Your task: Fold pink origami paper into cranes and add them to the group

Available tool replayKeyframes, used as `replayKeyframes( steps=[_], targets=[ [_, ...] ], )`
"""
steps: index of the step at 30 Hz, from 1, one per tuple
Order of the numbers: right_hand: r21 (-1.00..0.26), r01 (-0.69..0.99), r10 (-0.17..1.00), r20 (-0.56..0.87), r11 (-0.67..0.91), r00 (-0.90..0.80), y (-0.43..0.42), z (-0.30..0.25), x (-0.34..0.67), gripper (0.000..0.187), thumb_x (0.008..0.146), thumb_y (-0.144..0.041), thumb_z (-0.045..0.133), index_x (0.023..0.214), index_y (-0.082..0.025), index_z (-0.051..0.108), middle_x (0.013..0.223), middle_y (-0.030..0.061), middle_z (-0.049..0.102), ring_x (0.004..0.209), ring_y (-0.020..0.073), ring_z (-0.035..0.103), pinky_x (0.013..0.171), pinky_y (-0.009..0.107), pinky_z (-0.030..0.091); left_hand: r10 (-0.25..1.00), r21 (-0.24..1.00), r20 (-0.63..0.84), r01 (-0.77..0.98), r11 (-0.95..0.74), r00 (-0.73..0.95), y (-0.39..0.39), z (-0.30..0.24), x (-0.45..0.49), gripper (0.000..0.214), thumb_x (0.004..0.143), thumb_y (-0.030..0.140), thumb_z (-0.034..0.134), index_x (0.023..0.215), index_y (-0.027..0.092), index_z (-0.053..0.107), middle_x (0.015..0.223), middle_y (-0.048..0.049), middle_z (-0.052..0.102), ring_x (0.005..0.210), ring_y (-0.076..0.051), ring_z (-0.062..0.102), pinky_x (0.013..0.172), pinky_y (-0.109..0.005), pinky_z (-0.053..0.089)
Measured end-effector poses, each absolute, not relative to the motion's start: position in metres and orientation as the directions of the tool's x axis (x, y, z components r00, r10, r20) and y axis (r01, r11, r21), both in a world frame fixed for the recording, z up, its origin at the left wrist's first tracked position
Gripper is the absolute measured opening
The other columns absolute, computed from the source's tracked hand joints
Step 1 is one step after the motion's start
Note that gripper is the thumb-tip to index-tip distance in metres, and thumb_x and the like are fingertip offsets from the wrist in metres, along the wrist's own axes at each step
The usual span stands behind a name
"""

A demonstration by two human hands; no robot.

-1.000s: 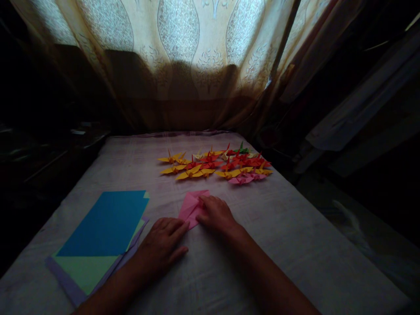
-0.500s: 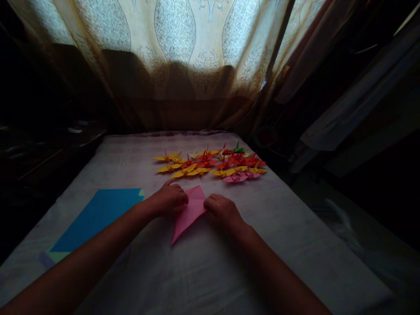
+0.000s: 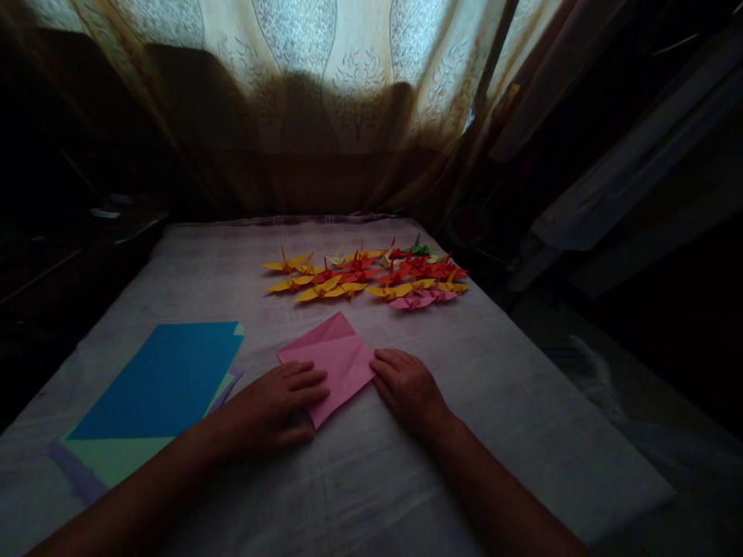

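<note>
A creased sheet of pink origami paper lies on the cloth in front of me, turned like a diamond with one corner pointing away. My left hand rests on its lower left part, fingers stretched out flat over the paper. At the right corner, my right hand has its fingers closed together and holds the paper's edge; the thumb is mostly hidden. Beyond the paper stand several folded paper cranes, among them a pink crane, a yellow crane and a green crane.
Left of my left forearm is a stack of coloured sheets, with a blue sheet on top and green and purple edges below. A pale checked cloth covers the surface. A patterned curtain hangs behind.
The pink paper now lies flatter and wider, its left corner opened out. My left hand has moved from its upper left side down to the lower left and spread its fingers.
</note>
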State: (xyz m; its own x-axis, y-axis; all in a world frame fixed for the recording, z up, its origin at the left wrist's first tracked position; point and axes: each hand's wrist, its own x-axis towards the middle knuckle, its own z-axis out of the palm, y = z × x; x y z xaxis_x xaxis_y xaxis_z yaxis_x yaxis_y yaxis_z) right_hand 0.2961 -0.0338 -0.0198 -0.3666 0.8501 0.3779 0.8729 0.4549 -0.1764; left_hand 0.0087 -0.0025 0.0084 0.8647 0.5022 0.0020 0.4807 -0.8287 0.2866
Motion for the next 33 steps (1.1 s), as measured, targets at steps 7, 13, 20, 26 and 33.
replayKeyframes(
  steps=[7,13,20,26,33],
  targets=[
    [-0.139,0.873,0.817,0.444,0.468,-0.367,-0.035,-0.022,0.292,0.018,0.091,-0.02,0.06,0.1,-0.028,0.073,0.11,0.0064,0.069,0.104,0.0218,0.058,0.09,0.036,0.043,0.555,0.24,0.104,0.521,-0.819,0.825,-0.006,-0.008,0.013,0.054,0.085,0.052,0.064,0.132,0.027,0.058,0.139,-0.0119,0.056,0.129,-0.035,0.05,0.102,-0.055,0.044],
    [-0.28,0.851,0.856,0.412,0.444,-0.312,-0.034,-0.02,0.291,0.013,0.092,-0.024,0.059,0.094,-0.025,0.072,0.095,0.0046,0.069,0.087,0.0188,0.059,0.08,0.032,0.044,0.562,0.228,0.217,0.519,-0.824,0.798,-0.01,-0.015,0.014,0.036,0.098,0.045,0.045,0.121,0.027,0.066,0.125,-0.0077,0.067,0.118,-0.028,0.06,0.102,-0.051,0.045],
    [-0.372,0.844,0.902,0.344,0.386,-0.261,-0.028,-0.019,0.289,0.016,0.093,-0.024,0.054,0.088,-0.022,0.069,0.088,0.005,0.066,0.084,0.019,0.058,0.079,0.032,0.044,0.725,0.329,0.336,0.646,-0.688,0.601,-0.014,-0.012,0.025,0.033,0.1,0.034,0.038,0.113,0.023,0.067,0.101,-0.0057,0.075,0.088,-0.021,0.071,0.079,-0.036,0.058],
    [-0.378,0.87,0.933,0.29,0.316,-0.213,-0.021,-0.02,0.29,0.017,0.093,-0.026,0.053,0.081,-0.021,0.064,0.083,0.0048,0.064,0.079,0.0185,0.057,0.075,0.031,0.042,0.844,0.39,0.31,0.751,-0.532,0.437,-0.008,-0.015,0.031,0.054,0.096,0.029,0.041,0.149,0.024,0.031,0.086,-0.0025,0.069,0.076,-0.019,0.068,0.069,-0.031,0.056],
    [-0.368,0.879,0.939,0.273,0.305,-0.212,-0.017,-0.019,0.289,0.014,0.09,-0.026,0.057,0.078,-0.02,0.061,0.081,0.0036,0.063,0.077,0.0181,0.056,0.072,0.029,0.041,0.634,0.017,0.385,0.682,-0.731,0.67,-0.01,-0.016,0.036,0.038,0.096,0.014,0.039,0.123,0.027,0.062,0.143,-0.0064,0.053,0.137,-0.03,0.041,0.109,-0.054,0.035]
  ],
)
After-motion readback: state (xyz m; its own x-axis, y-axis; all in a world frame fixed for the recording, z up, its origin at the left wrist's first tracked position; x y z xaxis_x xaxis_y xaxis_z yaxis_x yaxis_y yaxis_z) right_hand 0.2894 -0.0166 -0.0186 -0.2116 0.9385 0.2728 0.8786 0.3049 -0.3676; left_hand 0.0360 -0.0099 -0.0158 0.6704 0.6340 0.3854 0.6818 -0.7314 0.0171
